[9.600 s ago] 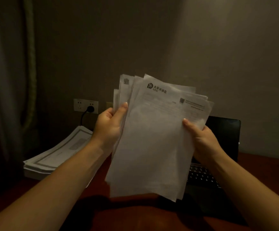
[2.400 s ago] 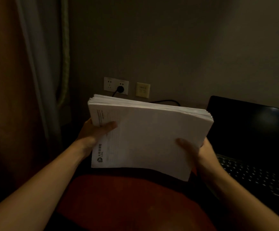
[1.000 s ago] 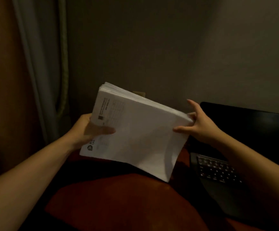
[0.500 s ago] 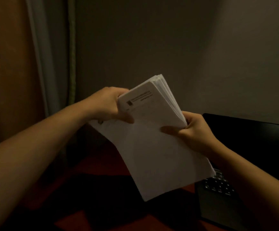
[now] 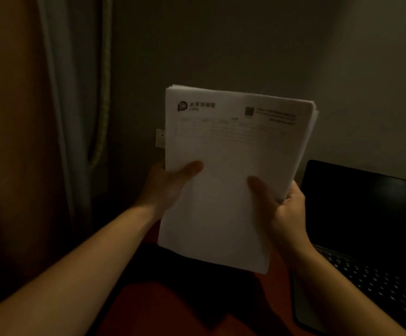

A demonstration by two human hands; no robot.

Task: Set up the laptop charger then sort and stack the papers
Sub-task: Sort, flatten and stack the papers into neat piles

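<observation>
Turned upright, header on top, since 0.5 s ago and gripped low by left hand (image 5: pixel 165 187) and right hand (image 5: pixel 284 209), thumbs in front: paper stack (image 5: pixel 233 146) between the 2 hands; squared, likely ready to set down.

On the papers (image 5: pixel 226 214), at the far left corner, we read a logo (image 5: pixel 182 106) with Chinese characters and "CPIC" beneath; the other print is too blurred.

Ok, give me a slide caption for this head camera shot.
Left hand and right hand hold a stack of papers upright beside an open laptop.
</observation>
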